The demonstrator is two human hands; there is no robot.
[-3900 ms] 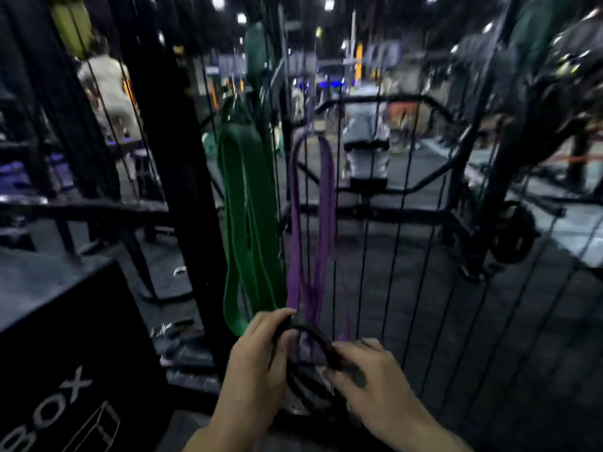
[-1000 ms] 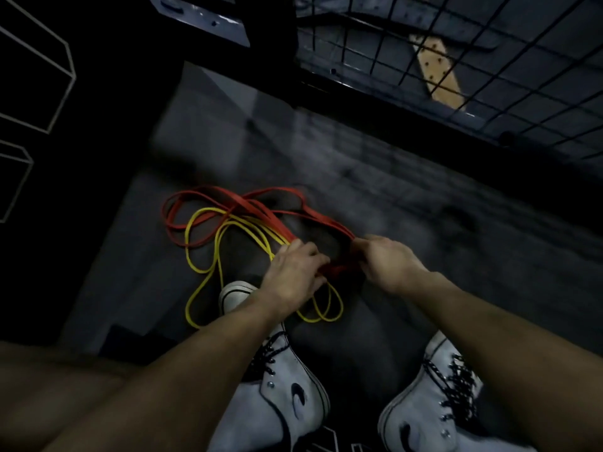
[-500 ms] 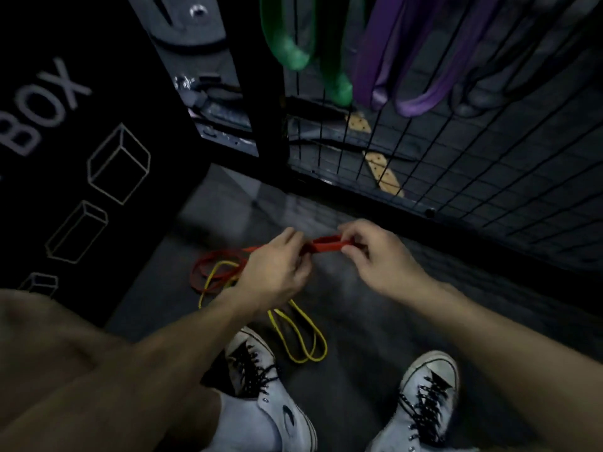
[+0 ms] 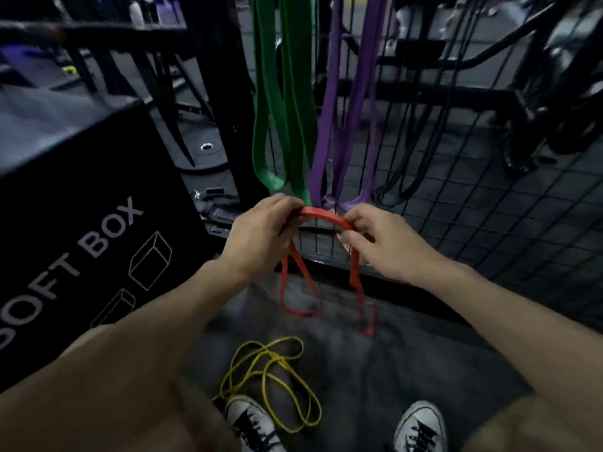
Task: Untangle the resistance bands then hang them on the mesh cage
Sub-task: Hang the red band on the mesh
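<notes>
Gym floor, mesh cage (image 4: 489, 223) ahead | red band (image 4: 326, 214) spanning left–right, loops hanging | left hand (image 4: 261, 234), right hand (image 4: 381, 246) both gripping it, just short of mesh | yellow band (image 4: 270, 380) on floor

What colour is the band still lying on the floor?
Yellow: the thin resistance band by the shoes, seen in the head view.

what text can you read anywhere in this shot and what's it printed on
"OFT BOX": pale capitals on the side of the black box at left; the first letter is cut off by the frame edge, so it probably reads "SOFT BOX".
Beside the words there are only outline drawings of boxes, no further text.
No lettering can be read on the red band, the yellow band, the hanging bands or the shoes.
</notes>
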